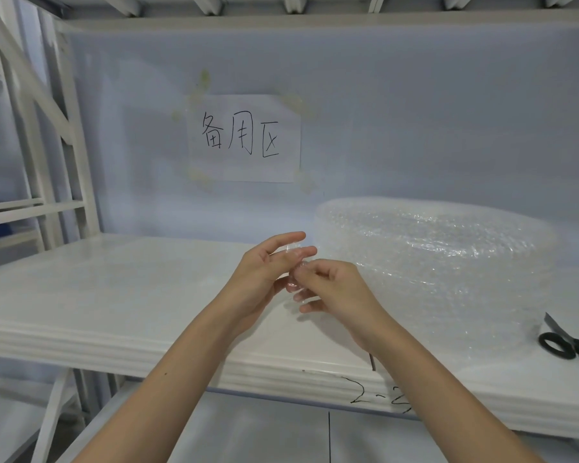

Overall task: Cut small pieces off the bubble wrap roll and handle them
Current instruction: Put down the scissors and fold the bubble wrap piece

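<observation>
Near the centre of the frame both hands are meeting above the shelf, working a small piece of bubble wrap (296, 274) between them. The piece is looking clear and crinkled, hardly more than a glint against the fingers, and its outline is too faint to trace fully. The left hand (264, 272) is lying behind it with the palm turned toward the camera, index and middle fingers reaching out nearly straight toward the right while the wrap is pressing against them. The right hand (335, 292) is curling its thumb and forefinger onto the piece, pinching it, with its lower fingers tucking under.

The bubble wrap roll (432, 262) is sitting at the right of the frame, just beside the hands, lying broad and rounded on the shelf. It is showing as a pale, translucent mass, its many small bubbles catching the light in bright specks, and a loose layer is spilling forward toward the shelf's front edge.

Black-handled scissors (569, 342) are resting on that spill at the far right edge, partly cut off by the frame.

The white shelf (114, 295) is running across the middle of the frame, its thick front lip bearing handwritten marks at lower centre. Behind it a pale bluish back panel (415, 128) is carrying a taped paper sign (244, 138) with three handwritten characters at upper centre. White metal racking (64, 145) is rising at the left.
</observation>
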